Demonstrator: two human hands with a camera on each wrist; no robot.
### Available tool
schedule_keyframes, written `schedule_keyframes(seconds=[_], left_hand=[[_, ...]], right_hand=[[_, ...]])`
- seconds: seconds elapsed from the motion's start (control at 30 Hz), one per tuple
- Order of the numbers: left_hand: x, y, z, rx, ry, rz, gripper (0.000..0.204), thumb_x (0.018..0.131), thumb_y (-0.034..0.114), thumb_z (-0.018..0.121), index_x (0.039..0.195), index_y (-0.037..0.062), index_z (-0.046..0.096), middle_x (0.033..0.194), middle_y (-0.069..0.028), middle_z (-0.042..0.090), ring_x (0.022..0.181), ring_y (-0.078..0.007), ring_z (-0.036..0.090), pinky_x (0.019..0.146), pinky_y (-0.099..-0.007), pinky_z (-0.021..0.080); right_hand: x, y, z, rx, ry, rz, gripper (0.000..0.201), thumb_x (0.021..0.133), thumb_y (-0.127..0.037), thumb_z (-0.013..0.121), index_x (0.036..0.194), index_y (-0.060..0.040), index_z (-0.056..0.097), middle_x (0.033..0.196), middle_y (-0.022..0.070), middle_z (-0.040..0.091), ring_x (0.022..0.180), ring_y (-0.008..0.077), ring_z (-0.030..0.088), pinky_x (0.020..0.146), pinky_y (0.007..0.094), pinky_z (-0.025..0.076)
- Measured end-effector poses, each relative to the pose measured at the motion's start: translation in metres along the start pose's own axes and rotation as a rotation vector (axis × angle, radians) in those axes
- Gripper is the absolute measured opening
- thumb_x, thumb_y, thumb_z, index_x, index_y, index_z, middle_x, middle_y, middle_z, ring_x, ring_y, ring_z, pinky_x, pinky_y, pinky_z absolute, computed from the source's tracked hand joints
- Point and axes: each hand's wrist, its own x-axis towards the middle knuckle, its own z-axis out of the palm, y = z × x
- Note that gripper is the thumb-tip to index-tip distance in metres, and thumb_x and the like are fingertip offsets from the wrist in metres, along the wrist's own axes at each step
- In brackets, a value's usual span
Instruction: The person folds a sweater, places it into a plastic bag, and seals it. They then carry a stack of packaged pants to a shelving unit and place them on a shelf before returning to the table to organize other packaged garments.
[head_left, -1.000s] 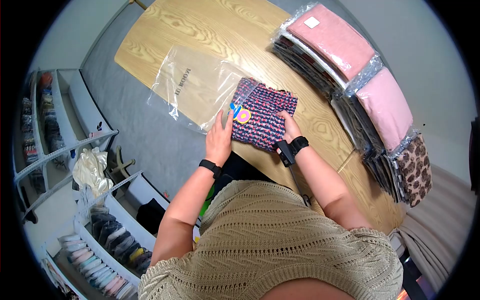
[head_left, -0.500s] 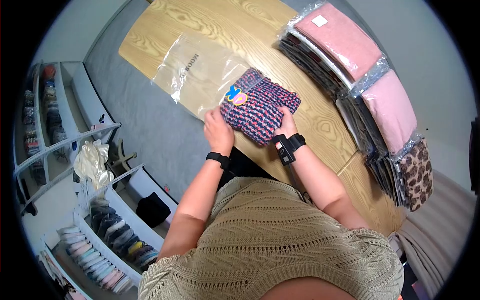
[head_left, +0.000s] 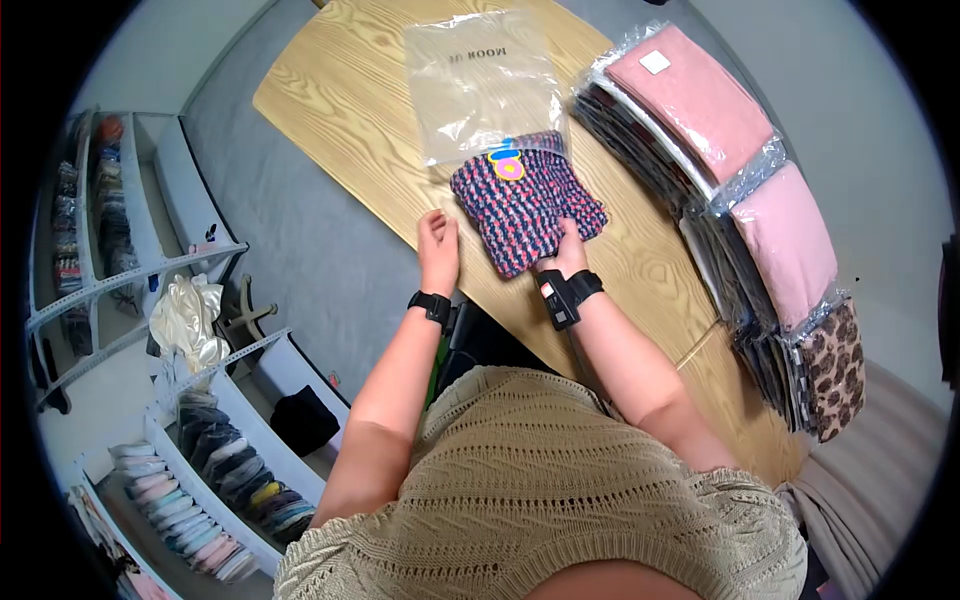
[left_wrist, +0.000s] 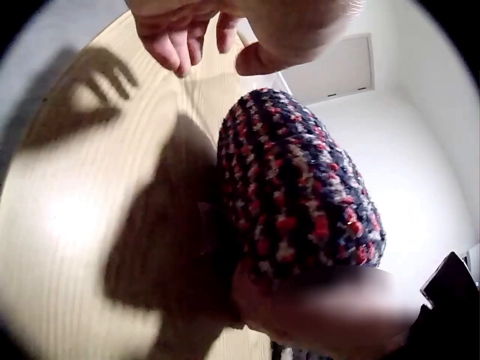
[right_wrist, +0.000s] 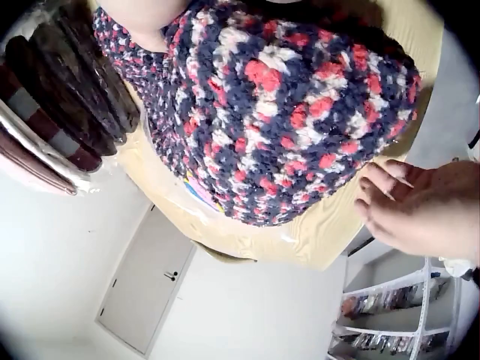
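Since a second ago the plastic bag [head_left: 483, 85] has swung round beyond the knitted garment [head_left: 527, 213], and the left hand [head_left: 438, 238] has let go, fingers loosely curled just beside it. Bagging looks underway; next calls for sliding it deeper. The right hand [head_left: 568, 258] pinches its near edge.

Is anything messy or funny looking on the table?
A little. The knitted piece is only partly inside the clear bag; most of it sticks out toward the person, and the right hand holds its near edge. The left hand rests on the table beside it. The packed stacks look tidy.
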Motion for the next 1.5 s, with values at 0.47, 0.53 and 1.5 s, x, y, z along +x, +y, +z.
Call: schedule_keyframes(seconds=[0.47,0.53,1.5], left_hand=[[0.002,0.014,0.012,-0.406,-0.453,-0.446,0.058,0.084,0.015,0.063,0.134,0.0046,0.035,0.122,-0.0110,0.055,0.107,-0.0219,0.057,0.091,-0.0376,0.048],[0.000,0.009,0.005,-0.351,-0.464,-0.436,0.064,0.082,0.013,0.065,0.135,0.0059,0.031,0.122,-0.0098,0.055,0.108,-0.0214,0.056,0.091,-0.0373,0.048],[-0.004,0.028,0.008,0.019,-0.375,0.074,0.057,0.075,0.012,0.076,0.121,0.0022,0.044,0.108,-0.0083,0.057,0.099,-0.0160,0.056,0.089,-0.0294,0.045]], right_hand=[[-0.039,-0.005,-0.055,-0.631,0.138,0.093,0.035,0.081,-0.013,0.067,0.114,-0.0098,0.055,0.103,0.0044,0.064,0.097,0.0157,0.058,0.088,0.0330,0.044],[-0.054,-0.012,-0.054,-0.733,0.103,-0.336,0.043,0.077,-0.011,0.070,0.114,-0.0012,0.051,0.109,0.0100,0.057,0.096,0.0189,0.055,0.087,0.0328,0.044],[-0.034,-0.003,-0.004,-2.173,-0.233,-1.314,0.060,0.081,-0.040,0.059,0.131,-0.0087,0.046,0.135,0.0153,0.042,0.127,0.0379,0.034,0.103,0.0466,0.031]])
